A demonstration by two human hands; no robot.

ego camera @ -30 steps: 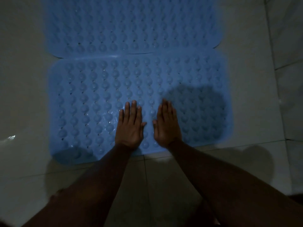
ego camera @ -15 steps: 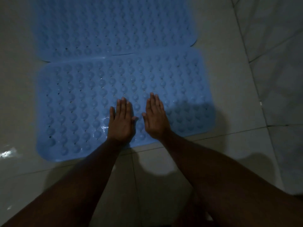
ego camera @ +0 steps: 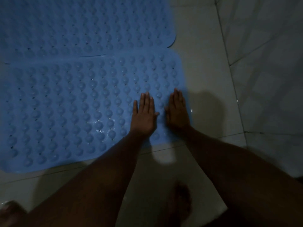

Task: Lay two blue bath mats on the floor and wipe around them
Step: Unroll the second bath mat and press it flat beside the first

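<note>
- Half a second ago both hands were pressing near the middle of the near bath mat (ego camera: 73,112)'s front strip. Now they sit at its 3 o'clock end, and the mat fills the view's left side.
- The two blue studded mats lie flat on the tiled floor (ego camera: 205,63). The far bath mat (ego camera: 82,25) is at 12 o'clock of the near one, and their long edges meet along a thin seam. Their lie against each other looks unchanged.
- The left hand (ego camera: 144,115) lies palm down on the near mat, holding nothing. Its fingers are straight and close together, pointing to 12 o'clock, and its thumb juts toward 3 o'clock.
- The right hand (ego camera: 177,112) is just beside it at 3 o'clock, also flat with its fingers pressed together. It rests on the mat's rounded right edge, with its outer side at the rim.
- Water drops glint on the studs at 9 o'clock of the left hand.
- Bare pale tile runs from the right hand toward 3 o'clock, as far as a dark grout line. Beyond that line are grey marbled tiles (ego camera: 270,79).
- More open tile lies at 6 o'clock of the mat, beneath the forearms. A blurred bare foot (ego camera: 180,202) stands there.
</note>
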